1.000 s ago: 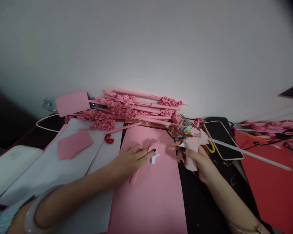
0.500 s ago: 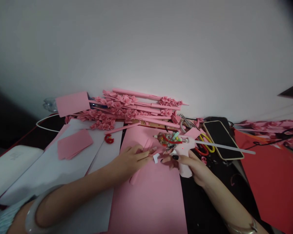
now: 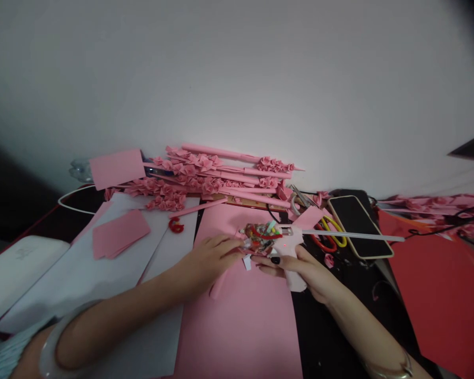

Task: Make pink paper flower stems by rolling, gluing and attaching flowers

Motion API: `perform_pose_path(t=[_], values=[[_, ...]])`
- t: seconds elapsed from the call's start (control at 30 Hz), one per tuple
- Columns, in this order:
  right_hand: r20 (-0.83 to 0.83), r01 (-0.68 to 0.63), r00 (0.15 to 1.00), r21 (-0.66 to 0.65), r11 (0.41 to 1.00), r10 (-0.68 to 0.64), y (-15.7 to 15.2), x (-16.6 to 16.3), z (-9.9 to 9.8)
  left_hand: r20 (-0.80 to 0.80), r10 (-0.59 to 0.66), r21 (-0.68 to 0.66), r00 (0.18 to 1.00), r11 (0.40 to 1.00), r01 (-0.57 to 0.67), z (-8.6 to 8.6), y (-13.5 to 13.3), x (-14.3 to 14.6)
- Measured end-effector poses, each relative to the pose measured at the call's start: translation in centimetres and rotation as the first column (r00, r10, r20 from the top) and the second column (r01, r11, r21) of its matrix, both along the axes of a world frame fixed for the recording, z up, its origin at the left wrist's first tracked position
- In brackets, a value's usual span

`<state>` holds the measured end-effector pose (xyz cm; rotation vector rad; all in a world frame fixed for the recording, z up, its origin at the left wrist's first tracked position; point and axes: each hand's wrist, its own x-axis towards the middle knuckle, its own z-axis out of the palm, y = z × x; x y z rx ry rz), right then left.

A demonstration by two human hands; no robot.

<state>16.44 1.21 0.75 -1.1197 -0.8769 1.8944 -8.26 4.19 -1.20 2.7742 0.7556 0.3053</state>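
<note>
My right hand [image 3: 300, 267] grips a hot glue gun [image 3: 296, 255] by its handle. A long pale glue stick [image 3: 355, 236] sticks out of its back end, and its front is covered in colourful decoration. The gun's tip points left, close to the fingers of my left hand [image 3: 213, 255]. That hand is closed over a rolled pink paper tube [image 3: 219, 284], pressed down on the large pink paper sheet [image 3: 240, 337]. A small white tab [image 3: 247, 261] shows just below the fingertips.
Several pink paper flower stems [image 3: 209, 179] lie along the wall. Scissors [image 3: 334, 231] and a phone [image 3: 361, 226] are at the right, beside red paper [image 3: 438, 284]. Small pink sheets [image 3: 120, 234] lie on white paper [image 3: 82, 279] at the left.
My right hand has brought the glue gun left and slightly down, so its tip is now at the left fingertips. My left hand has barely moved.
</note>
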Motion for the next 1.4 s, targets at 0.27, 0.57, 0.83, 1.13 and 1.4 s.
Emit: perform_pose_path(t=[0.27,0.57,0.83,1.13,1.4], values=[[0.128,0.045,0.990,0.039,0.998,-0.050,0.0,0.0,0.3,0.124,0.140,-0.125,0.982,0.984,-0.124,0.0,-0.1,0.4],[0.053,0.430,0.883,0.307,0.849,-0.466,1.6,2.7,2.0,0.147,0.161,-0.195,0.976,0.972,-0.131,0.6,-0.2,0.4],[0.047,0.641,0.685,0.435,0.632,-0.727,3.1,5.4,2.1,0.119,0.145,-0.171,0.982,0.978,-0.123,0.1,-0.1,0.3],[-0.015,0.682,0.469,0.641,0.351,-0.883,3.2,4.6,2.4,0.028,0.255,-0.162,0.967,0.955,-0.247,0.4,-0.3,0.2],[-0.131,0.606,0.350,0.787,0.117,-0.927,3.1,4.7,2.7,-0.052,0.243,-0.110,0.969,0.963,-0.247,0.2,-0.3,0.3]])
